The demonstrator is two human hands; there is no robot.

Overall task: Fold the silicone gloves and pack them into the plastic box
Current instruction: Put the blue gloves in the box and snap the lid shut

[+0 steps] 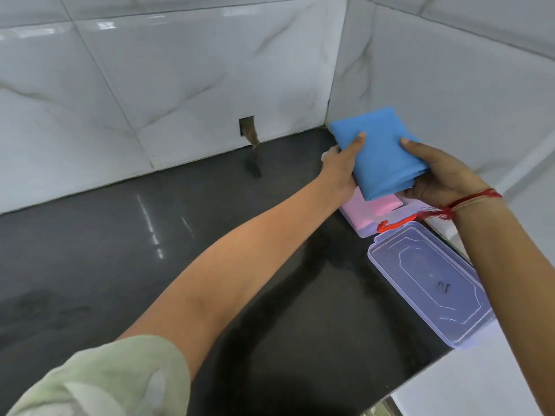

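A folded blue silicone glove (380,151) is held in the air between both hands, above the far right corner of the counter. My left hand (342,168) grips its left edge with the thumb on top. My right hand (441,175) grips its right edge. Directly beneath the blue glove stands the clear plastic box (365,231), mostly hidden, with a folded pink glove (371,207) lying inside it. The box's clear lid (429,283) lies flat on the counter, nearer to me on the right.
The dark polished counter (180,235) meets white tiled walls at the back and right. A small hole in the back wall (247,127) has a brown piece hanging from it. The counter's edge runs along the right and lower right.
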